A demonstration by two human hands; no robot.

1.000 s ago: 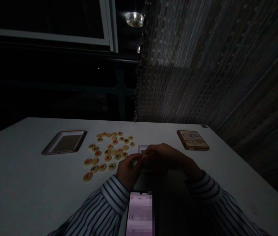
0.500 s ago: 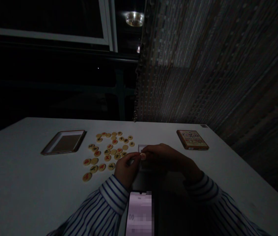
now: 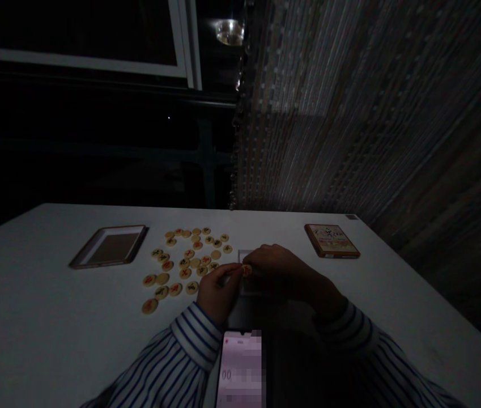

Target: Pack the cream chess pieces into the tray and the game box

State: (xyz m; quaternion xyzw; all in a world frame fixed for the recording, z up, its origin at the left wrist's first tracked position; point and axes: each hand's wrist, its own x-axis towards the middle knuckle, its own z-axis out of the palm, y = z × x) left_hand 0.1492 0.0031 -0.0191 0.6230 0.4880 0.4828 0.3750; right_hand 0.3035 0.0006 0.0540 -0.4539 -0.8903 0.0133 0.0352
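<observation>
A round xiangqi piece [image 3: 247, 270] with a red character is pinched in the fingertips of my left hand [image 3: 218, 292]. Against it comes my right hand [image 3: 282, 269], its fingers bent inward and partly lost in shadow; whether they grip the piece too, or something else, does not show. Beneath both hands lies a small open box [image 3: 242, 290] with a pale rim, mostly covered by my right hand. Left of my hands, several loose xiangqi pieces [image 3: 185, 273] are scattered over the white table [image 3: 74, 317], some showing red or dark characters, others plain side up.
An open shallow box half [image 3: 110, 246] rests at the table's left, and a box lid with printed characters [image 3: 332, 239] at the right. A lit phone [image 3: 240, 368] is at the near edge between my forearms. Behind the table hangs a string curtain [image 3: 291, 141].
The piece between my hands has turned slightly, so its red character shows more clearly. My right hand has shifted a little left and its knuckles have risen. The scattered pieces stay put.
</observation>
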